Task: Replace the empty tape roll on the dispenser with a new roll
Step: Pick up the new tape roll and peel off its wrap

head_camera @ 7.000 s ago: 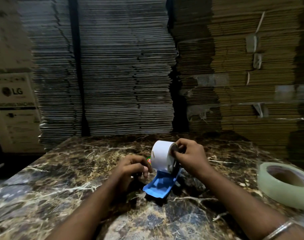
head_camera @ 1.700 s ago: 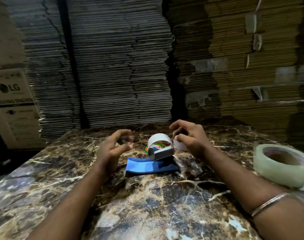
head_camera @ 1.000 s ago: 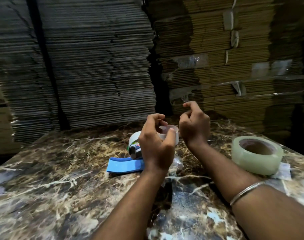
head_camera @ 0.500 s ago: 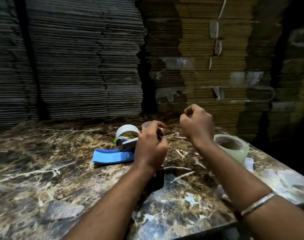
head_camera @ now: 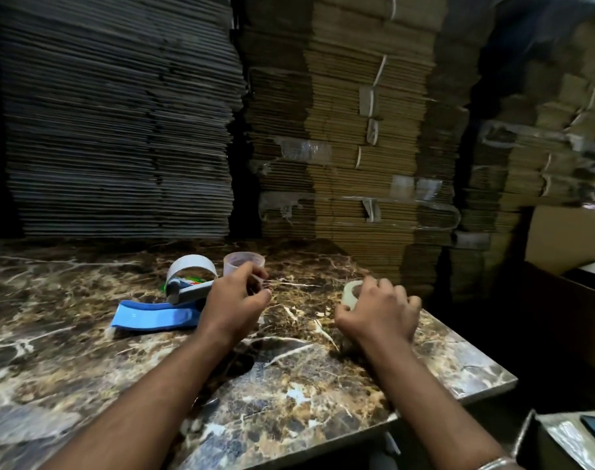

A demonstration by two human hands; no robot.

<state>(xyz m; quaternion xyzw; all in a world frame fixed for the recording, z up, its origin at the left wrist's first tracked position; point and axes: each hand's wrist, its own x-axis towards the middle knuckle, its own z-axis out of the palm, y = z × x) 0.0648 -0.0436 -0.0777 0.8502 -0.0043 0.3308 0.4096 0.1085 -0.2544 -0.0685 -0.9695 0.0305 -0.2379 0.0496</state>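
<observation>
No writing could be read anywhere; only a blurred red-and-green label showed on the dispenser [head_camera: 187, 290], which lay on its side on the marble surface [head_camera: 289, 395], blue handle toward the viewer, a white band arching over its grey frame. Just behind it stood the empty core [head_camera: 243, 262], a small translucent ring. The left hand [head_camera: 233, 307] pinched a thin clear strip between thumb and fingers. The right hand [head_camera: 379, 312] lay over the new roll [head_camera: 352, 293], pale and translucent, fingers curled round it. Cardboard stacks [head_camera: 340, 130] rose behind.
</observation>
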